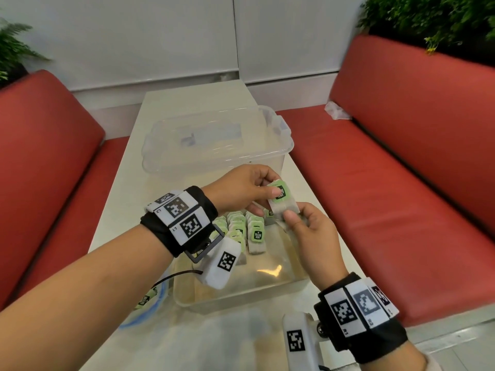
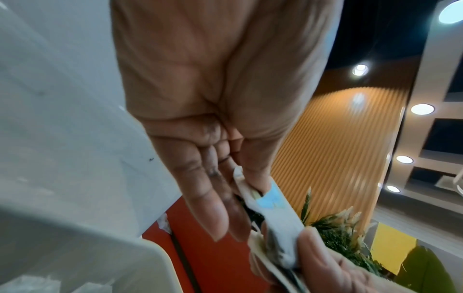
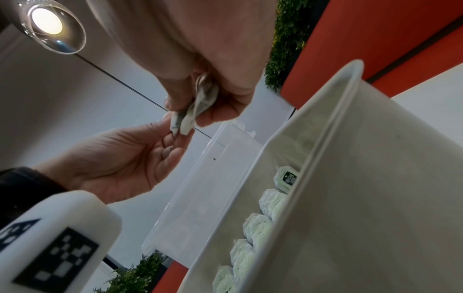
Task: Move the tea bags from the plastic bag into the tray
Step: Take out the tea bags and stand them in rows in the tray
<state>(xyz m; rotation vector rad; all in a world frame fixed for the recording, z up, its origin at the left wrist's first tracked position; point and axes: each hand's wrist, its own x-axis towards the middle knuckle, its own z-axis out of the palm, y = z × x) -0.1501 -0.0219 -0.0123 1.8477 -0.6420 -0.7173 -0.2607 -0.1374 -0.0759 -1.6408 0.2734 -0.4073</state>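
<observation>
The tea bag (image 1: pixel 283 203) with the green label is held in the air between both hands, above the far end of the tray (image 1: pixel 241 295), which stands on the white desk (image 1: pixel 166 108). The left hand (image 1: pixel 241 188) pinches its upper part between thumb and fingers, and the right hand (image 1: pixel 310 231) pinches its lower corner; both grips are closed on this same bag. In the right wrist view it looks like more than one bag pressed together, but I cannot tell for sure.

Inside the tray, rows of tea bags (image 1: pixel 242 226) already stand upright at the far side, and the near part is empty. The plastic bag (image 1: pixel 144 303) lies at the left of the tray with some bags inside.

I judge the step in hand is arranging one bag before placing it. The next move calls for lowering it upright beside the last row, and then one hand must release it gently so the standing rows do not fall.
</observation>
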